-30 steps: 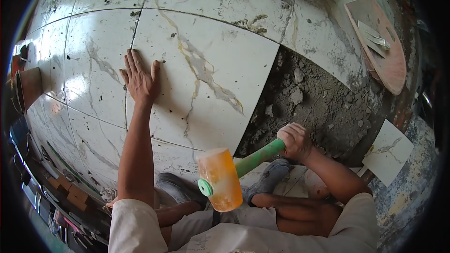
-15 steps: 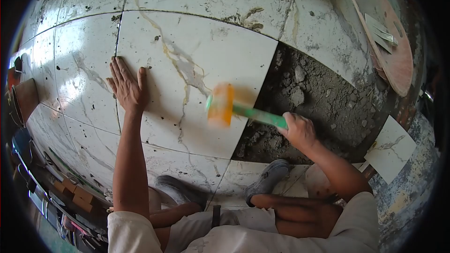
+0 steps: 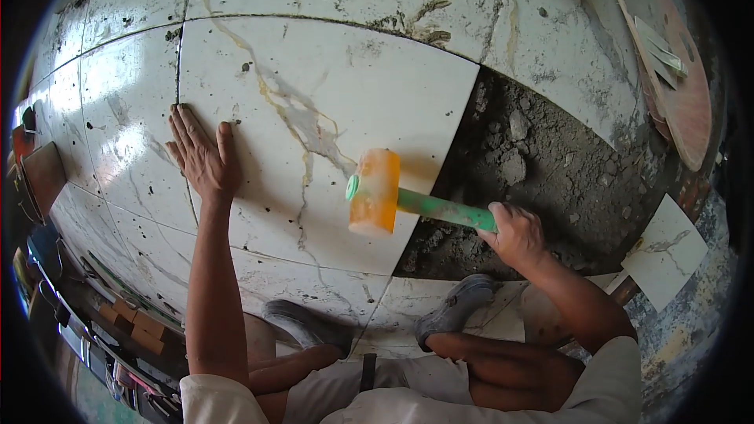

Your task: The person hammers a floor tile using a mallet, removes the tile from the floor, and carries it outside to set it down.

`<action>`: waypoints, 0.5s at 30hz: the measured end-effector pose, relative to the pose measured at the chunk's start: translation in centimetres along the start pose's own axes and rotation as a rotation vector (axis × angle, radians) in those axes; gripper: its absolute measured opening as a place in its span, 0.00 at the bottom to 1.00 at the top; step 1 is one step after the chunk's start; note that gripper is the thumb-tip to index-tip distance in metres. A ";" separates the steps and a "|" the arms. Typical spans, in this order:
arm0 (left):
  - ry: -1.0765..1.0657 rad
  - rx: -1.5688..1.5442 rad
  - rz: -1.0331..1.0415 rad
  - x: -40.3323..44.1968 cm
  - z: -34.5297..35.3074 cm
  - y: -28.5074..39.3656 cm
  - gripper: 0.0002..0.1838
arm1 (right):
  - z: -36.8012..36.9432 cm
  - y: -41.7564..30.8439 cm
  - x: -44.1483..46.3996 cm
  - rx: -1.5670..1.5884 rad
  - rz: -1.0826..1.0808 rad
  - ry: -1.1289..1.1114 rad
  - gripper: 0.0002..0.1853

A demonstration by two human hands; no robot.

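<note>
Under the left hand (image 3: pixel 203 153), the large tile (image 3: pixel 393 94) looks smooth and lightly polished, its ceramic face dusted with grit. Left of that hand, neighbouring tiles (image 3: pixel 118 94) shine glossy where light strikes. Left of the right hand (image 3: pixel 517 235), the mallet head (image 3: pixel 375 192) looks like translucent orange plastic, cloudy and scuffed; its green handle (image 3: pixel 444 210) is duller and smeared grey. Just beyond the right hand lies rough, crumbly, matt grey mortar or soil (image 3: pixel 550 180). Farther beyond, the pinkish board (image 3: pixel 691 110) looks matt and worn. Right of the right hand, the tile offcut (image 3: pixel 667 251) appears smooth.
</note>
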State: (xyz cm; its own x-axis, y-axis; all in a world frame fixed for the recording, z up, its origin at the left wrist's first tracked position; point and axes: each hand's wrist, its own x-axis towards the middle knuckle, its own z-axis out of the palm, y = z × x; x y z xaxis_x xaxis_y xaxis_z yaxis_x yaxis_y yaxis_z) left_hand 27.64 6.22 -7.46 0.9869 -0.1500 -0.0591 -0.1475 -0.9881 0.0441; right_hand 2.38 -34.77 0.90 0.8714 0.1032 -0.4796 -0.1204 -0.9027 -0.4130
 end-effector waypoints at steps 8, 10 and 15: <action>-0.006 -0.012 -0.001 0.0 -0.2 0.2 0.45 | 1.5 0.8 0.2 0.059 -0.184 -0.022 0.18; -0.007 -0.026 -0.005 0.0 -0.3 0.3 0.46 | 1.5 0.5 0.6 0.053 -0.039 -0.101 0.18; -0.024 -0.010 -0.006 -0.1 -0.3 0.2 0.46 | -0.6 -2.6 1.4 0.261 -0.283 0.107 0.20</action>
State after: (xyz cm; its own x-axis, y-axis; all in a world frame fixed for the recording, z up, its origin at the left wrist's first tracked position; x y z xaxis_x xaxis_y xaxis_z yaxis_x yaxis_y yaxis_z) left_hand 27.50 6.07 -7.16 0.9859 -0.1452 -0.0835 -0.1410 -0.9885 0.0538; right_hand 4.20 -32.52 1.75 0.9304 0.2762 -0.2410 0.0268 -0.7071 -0.7066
